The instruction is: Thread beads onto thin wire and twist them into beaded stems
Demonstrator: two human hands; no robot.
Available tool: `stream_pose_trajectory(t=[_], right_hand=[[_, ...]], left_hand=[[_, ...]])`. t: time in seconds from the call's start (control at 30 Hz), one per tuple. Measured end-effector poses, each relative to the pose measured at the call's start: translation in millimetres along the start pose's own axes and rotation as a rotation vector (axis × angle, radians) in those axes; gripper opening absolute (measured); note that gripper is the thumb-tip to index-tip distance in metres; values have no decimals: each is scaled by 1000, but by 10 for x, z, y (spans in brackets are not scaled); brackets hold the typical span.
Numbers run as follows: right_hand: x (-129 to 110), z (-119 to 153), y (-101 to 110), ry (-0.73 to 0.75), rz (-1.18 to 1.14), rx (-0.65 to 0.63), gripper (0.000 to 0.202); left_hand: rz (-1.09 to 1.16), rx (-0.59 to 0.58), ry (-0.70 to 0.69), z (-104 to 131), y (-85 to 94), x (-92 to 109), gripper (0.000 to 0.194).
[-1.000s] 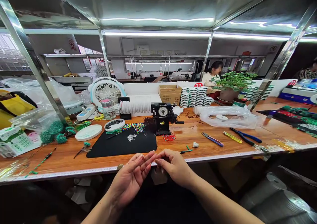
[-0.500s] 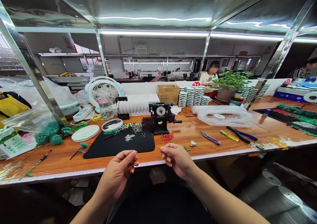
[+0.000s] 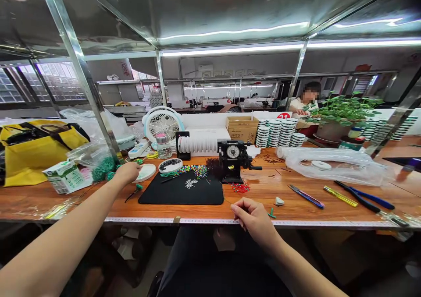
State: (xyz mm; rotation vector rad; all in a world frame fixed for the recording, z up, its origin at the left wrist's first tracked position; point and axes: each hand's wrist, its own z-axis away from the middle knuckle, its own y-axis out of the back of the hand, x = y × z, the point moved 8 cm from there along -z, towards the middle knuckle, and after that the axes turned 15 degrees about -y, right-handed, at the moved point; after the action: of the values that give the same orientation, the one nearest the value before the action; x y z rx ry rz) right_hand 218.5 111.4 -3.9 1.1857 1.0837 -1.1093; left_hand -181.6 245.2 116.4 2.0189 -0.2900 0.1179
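My left hand (image 3: 129, 173) reaches over the left part of the bench, beside a white round lid (image 3: 146, 172) and bundles of green cord (image 3: 104, 169). Its fingers are closed together, and what they hold, if anything, is hidden. Near the front edge, my right hand (image 3: 250, 216) pinches something too thin to make out. It is right of the black mat (image 3: 180, 195), which bears colored beads (image 3: 200, 171) and small white pieces (image 3: 190, 183). Behind it stands a black crank machine (image 3: 234, 157) with a row of white spools (image 3: 199, 145).
A white fan (image 3: 164, 125), stacked spools (image 3: 274, 132) and a potted plant (image 3: 332, 128) line the back. Plastic film (image 3: 342, 163), a yellow-handled tool (image 3: 340, 196) and blue pliers (image 3: 365, 195) lie right. A yellow bag (image 3: 36, 157) sits left. A person (image 3: 308, 100) is beyond the partition.
My left hand has moved away from my right hand, left and forward to the green cord. The view has turned left, showing more of the yellow bag. My right hand stays near the front edge, pinching.
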Motion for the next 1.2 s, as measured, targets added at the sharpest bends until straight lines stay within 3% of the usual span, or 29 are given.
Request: stream_pose_trajectory(t=[0.13, 0.23, 0.3, 0.37, 0.4, 0.43, 0.47, 0.5, 0.53, 0.6, 0.73, 0.83, 0.9, 0.93, 1.0, 1.07, 1.13, 1.2], right_hand=[[30, -24, -4, -50, -72, -26, 31], [54, -50, 14, -68, -196, -36, 31], [54, -64, 42, -55, -291, -39, 30], [53, -73, 77, -46, -368, -39, 28], [52, -75, 94, -46, -390, -37, 27], [50, -75, 109, -47, -402, -33, 27], [45, -73, 121, -45, -406, -30, 26], [37, -69, 127, -41, -402, -26, 26], [27, -64, 127, -35, -391, -21, 26], [3, -51, 108, -22, -358, -12, 27], [-81, -33, 116, 4, -246, 11, 29], [-217, -23, 477, 73, 91, 192, 23], [-289, 8, 953, 92, 484, 459, 21], [-270, 14, 1219, 62, 558, 539, 21], [-175, 29, 1732, -26, 684, 669, 17], [-63, 35, 2097, -95, 782, 735, 12], [2, 32, 2252, -118, 841, 757, 13], [-2, 30, 2207, -98, 859, 749, 18]], left_hand=[[31, 149, -66, 48, 198, 248, 18], [105, 358, -134, 263, 400, 717, 21], [214, 415, -179, 486, 375, 1140, 34], [357, 323, -253, 721, 156, 1636, 37], [466, 185, -305, 832, -49, 1907, 35], [708, -57, -286, 957, -362, 2154, 33], [929, -238, -202, 1100, -631, 2352, 34], [1129, -332, -76, 1222, -841, 2497, 37], [1280, -383, 21, 1312, -999, 2623, 41], [1402, -393, 82, 1373, -1171, 2803, 44], [1429, -345, 51, 1276, -1228, 2947, 39], [1374, -351, -8, 1131, -1164, 3006, 38], [1312, -372, -65, 1017, -1108, 3062, 35], [1280, -388, -95, 962, -1084, 3098, 33], [1228, -419, -156, 864, -1056, 3183, 28], [1198, -440, -215, 790, -1051, 3281, 26], [1179, -449, -267, 739, -1063, 3384, 25], [1151, -451, -301, 707, -1084, 3480, 26]])
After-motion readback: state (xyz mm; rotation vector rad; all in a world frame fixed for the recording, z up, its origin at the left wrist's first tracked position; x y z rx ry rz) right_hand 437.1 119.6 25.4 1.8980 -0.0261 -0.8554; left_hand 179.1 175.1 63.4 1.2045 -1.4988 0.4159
